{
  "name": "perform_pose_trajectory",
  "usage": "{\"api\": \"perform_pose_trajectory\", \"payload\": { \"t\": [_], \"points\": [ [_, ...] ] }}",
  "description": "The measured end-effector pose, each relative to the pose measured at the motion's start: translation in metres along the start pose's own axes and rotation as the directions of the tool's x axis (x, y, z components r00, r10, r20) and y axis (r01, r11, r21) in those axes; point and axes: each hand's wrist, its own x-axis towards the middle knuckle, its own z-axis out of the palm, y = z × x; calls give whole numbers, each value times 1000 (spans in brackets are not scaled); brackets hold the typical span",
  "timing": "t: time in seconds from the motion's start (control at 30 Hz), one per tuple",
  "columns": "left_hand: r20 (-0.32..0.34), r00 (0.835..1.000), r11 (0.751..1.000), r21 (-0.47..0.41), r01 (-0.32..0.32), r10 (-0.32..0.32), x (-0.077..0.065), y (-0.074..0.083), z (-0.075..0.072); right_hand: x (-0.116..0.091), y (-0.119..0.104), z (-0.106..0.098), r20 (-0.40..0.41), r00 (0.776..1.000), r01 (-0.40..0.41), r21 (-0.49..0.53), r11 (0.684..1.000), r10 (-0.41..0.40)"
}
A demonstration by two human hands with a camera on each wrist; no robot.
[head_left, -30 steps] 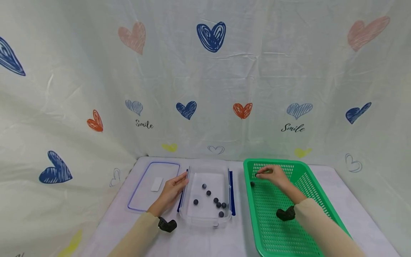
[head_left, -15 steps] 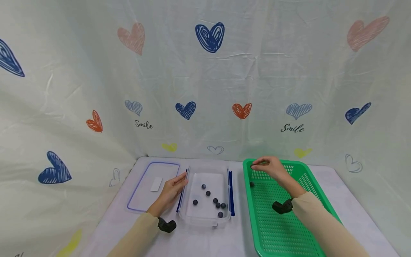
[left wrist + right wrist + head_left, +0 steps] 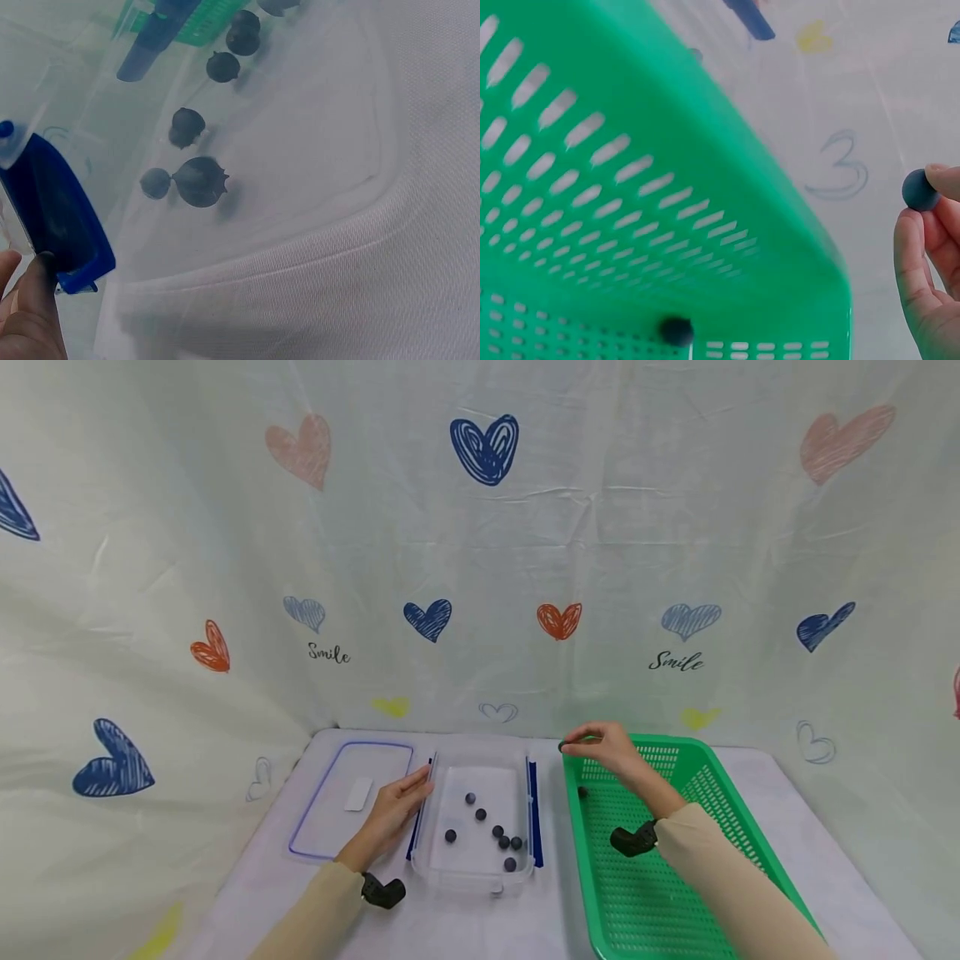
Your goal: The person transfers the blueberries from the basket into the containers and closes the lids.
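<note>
My right hand [image 3: 613,752] pinches a blueberry [image 3: 920,190] between thumb and fingertips, above the far left corner of the green basket [image 3: 582,868]. Inside that basket, by its left wall, lies another blueberry [image 3: 678,331]. Several blueberries [image 3: 481,814] sit scattered in the clear plastic container [image 3: 467,873], some of them touching one another. With fingers extended, my left hand [image 3: 390,814] rests against the container's left side. A thumb or finger meets the blue latch [image 3: 64,217] in the left wrist view; the rest of the hand is cut off there.
A clear lid with a blue seal [image 3: 309,822] lies flat left of the container, with a white rectangle [image 3: 358,794] on it. Another blue latch [image 3: 535,814] sticks out on the container's right side. A patterned curtain [image 3: 495,552] hangs behind the table.
My right hand has risen from inside the basket and moved left to its far left corner, still pinching the blueberry. The left hand stays at the container. The head view has shifted slightly.
</note>
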Motion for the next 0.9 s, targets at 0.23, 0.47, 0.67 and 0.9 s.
{"api": "perform_pose_trajectory", "payload": {
  "t": [0.23, 0.47, 0.67, 0.9],
  "points": [
    [2, 1000, 1000, -6, -9, 9, -1, 1, -1, 8, -10, 18, 18, 1000, 2, 17, 1000, -2],
    [7, 1000, 1000, -8, -13, 13, -1, -1, -1, 16, -16, 34, 37, 999, 9, 29, 1000, -10],
    [0, 1000, 1000, -18, -14, 14, -2, -1, -1, 20, -23, 48, 47, 999, 16, 4, 1000, -16],
    [3, 1000, 1000, -13, -5, 6, -1, 1, -1, 25, -28, 57, 43, 999, 18, -12, 1000, -18]
  ]
}}
